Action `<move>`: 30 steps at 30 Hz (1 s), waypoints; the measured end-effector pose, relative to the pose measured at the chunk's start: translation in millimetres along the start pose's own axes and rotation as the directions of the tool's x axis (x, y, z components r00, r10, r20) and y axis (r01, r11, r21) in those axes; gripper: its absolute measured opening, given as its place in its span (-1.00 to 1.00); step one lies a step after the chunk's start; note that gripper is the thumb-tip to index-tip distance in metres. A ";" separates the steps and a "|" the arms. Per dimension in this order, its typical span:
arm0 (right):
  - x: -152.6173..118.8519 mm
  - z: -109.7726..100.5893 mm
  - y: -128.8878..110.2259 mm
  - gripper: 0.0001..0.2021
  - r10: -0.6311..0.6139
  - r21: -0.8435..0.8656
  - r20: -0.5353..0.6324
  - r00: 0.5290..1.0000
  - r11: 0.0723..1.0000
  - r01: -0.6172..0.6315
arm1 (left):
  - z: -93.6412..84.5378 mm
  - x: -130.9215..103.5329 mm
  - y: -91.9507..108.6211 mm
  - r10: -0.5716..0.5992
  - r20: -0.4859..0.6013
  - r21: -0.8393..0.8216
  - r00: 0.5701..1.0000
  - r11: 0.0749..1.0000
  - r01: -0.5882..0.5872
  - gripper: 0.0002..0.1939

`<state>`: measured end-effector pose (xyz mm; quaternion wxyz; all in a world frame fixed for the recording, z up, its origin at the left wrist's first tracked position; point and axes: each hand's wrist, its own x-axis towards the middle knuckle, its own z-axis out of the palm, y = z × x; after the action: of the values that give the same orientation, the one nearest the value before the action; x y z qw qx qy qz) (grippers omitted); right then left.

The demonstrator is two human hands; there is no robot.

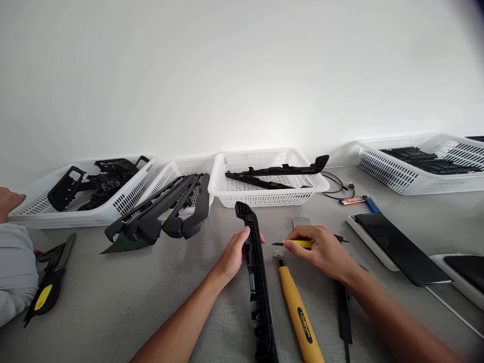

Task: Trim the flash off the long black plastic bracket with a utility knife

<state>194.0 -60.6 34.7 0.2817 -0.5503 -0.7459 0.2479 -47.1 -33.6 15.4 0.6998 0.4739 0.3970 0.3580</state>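
My left hand grips a long black plastic part near its upper end, with its ribbed inner side showing. My right hand is closed around a small yellow-handled tool, whose thin tip points left at the part's edge. Whether the tip touches the part, I cannot tell. Below my right hand, a yellow pen-shaped tool with a dark tip lies on the grey table. A black strip-like object rests to its right.
White baskets of black parts line the wall. Phones on white boxes, a cable and a red-and-white packet are on the right. At left are another person's hand and sleeve, beside a black-and-yellow tool.
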 end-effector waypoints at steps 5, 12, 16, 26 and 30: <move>0.6 0.8 -1.2 -0.58 0.037 0.033 -0.076 0.996 0.999 -0.034 | -1.3 2.8 -2.6 0.004 0.017 0.007 1.000 1.000 -0.004 -0.33; 0.8 -0.9 -1.6 -0.58 0.049 0.045 -0.169 0.984 0.998 -0.042 | -3.9 3.2 -9.3 -0.021 0.043 -0.043 0.999 0.999 0.023 -0.38; -0.5 -1.1 -3.6 -0.58 0.012 0.051 -0.106 0.994 0.999 -0.007 | -4.0 3.7 -11.3 -0.046 0.001 -0.085 0.999 0.995 0.045 -0.40; -0.7 2.0 -2.7 -0.58 0.006 0.024 -0.179 0.984 1.000 -0.002 | -2.5 3.1 -6.7 0.008 0.095 -0.071 0.995 0.997 -0.001 -0.42; -2.5 -1.3 -4.4 -0.62 -0.037 -0.008 -0.152 0.988 0.999 0.036 | -1.9 2.5 -5.9 0.014 0.085 -0.050 0.996 0.999 -0.010 -0.39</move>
<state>192.5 -64.1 38.2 0.3407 -0.5544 -0.7329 0.1983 -47.0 -32.4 8.8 0.7254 0.4736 0.3550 0.3513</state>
